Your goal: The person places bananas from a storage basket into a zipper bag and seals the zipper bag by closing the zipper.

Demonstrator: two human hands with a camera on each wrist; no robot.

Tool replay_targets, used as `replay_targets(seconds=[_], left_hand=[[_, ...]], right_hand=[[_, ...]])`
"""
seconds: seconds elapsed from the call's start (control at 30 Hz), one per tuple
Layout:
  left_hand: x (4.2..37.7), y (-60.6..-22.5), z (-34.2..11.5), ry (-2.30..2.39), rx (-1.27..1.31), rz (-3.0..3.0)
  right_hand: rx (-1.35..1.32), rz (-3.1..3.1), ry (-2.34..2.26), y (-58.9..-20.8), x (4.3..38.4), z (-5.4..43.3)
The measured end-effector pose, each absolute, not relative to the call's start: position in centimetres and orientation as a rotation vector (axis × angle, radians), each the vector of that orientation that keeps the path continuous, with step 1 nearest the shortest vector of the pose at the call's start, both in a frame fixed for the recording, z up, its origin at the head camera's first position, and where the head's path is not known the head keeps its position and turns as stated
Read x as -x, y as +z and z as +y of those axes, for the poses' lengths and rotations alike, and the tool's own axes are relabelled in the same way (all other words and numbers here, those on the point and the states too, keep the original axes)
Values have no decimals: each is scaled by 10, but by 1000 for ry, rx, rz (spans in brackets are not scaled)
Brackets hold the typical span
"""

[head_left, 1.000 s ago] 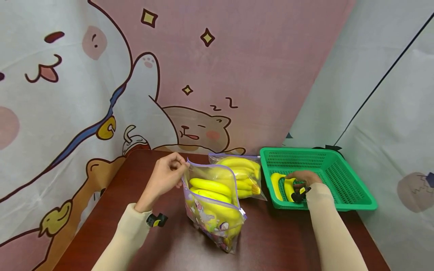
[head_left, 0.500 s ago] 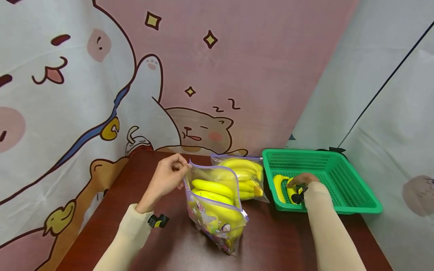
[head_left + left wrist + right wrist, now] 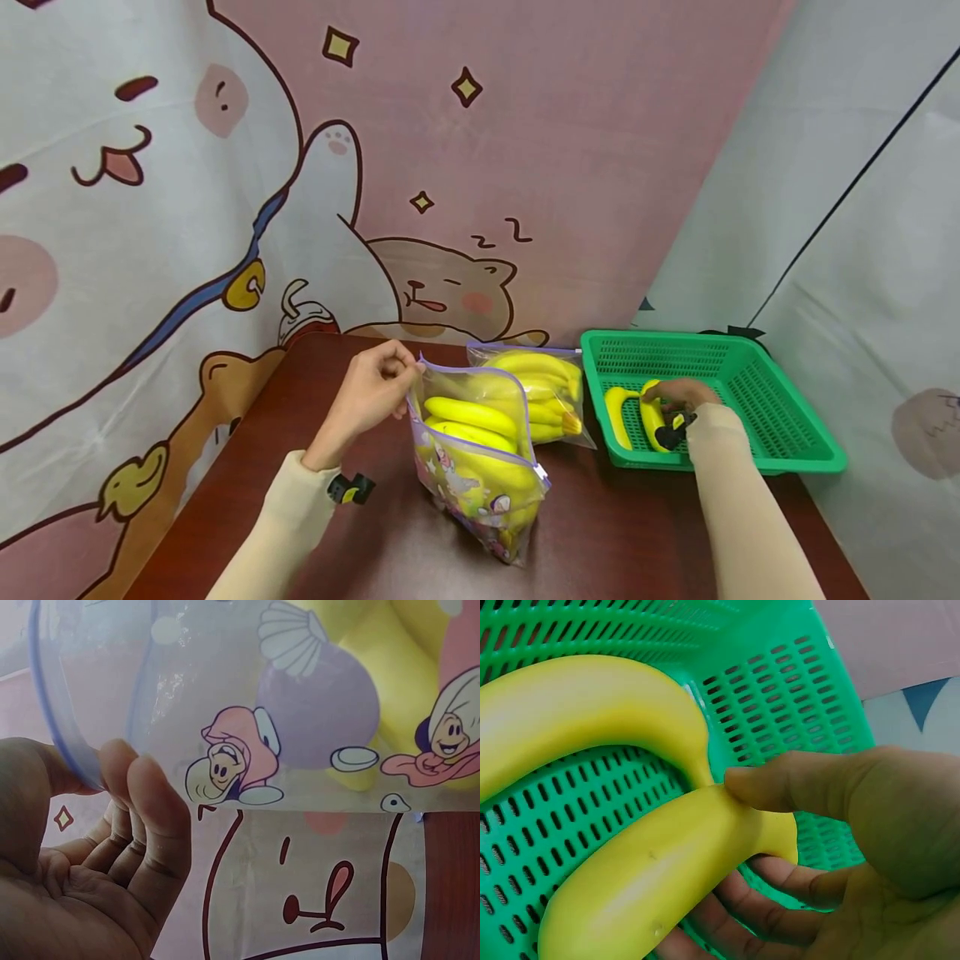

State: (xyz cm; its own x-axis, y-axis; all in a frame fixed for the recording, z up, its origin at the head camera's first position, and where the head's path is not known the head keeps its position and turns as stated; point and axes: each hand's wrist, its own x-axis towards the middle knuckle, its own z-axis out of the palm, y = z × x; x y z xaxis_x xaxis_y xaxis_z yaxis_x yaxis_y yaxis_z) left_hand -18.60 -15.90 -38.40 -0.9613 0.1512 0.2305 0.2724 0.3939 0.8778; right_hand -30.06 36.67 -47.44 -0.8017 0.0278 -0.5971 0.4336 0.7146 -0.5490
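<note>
My left hand (image 3: pixel 372 390) pinches the purple top edge of a clear, cartoon-printed zip bag (image 3: pixel 480 492) in the head view. The bag stands with its mouth spread, and several yellow bananas (image 3: pixel 468 412) show inside. Up close in the left wrist view, thumb and fingertips hold the rim of the bag (image 3: pixel 319 712). Over the green basket (image 3: pixel 787 400), my right hand (image 3: pixel 686 393) grips one banana (image 3: pixel 660 870) near its stem end, thumb on top and fingers underneath. Another banana (image 3: pixel 592 694) lies beside it at the basket's left side.
A second clear zip bag (image 3: pixel 525 392) holding several bananas lies behind the standing bag, close to the basket's left wall. The brown tabletop (image 3: pixel 600 533) ends at a printed fabric backdrop (image 3: pixel 570 167). Small cameras (image 3: pixel 350 489) are strapped at the wrists.
My right hand has shifted slightly right in the basket, and the gripped banana has moved away from the other one. My left hand keeps its hold on the bag. The head view has turned slightly.
</note>
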Motion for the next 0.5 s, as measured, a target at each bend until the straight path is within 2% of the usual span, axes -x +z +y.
replay_targets(seconds=[0.23, 0.5], left_hand=[[189, -385, -159, -1631, 383, -2518], [188, -386, -159, -1656, 366, -2525]], right_hand=[[-384, 2288, -1186, -469, 297, 364], [-239, 2296, -1193, -459, 291, 351]])
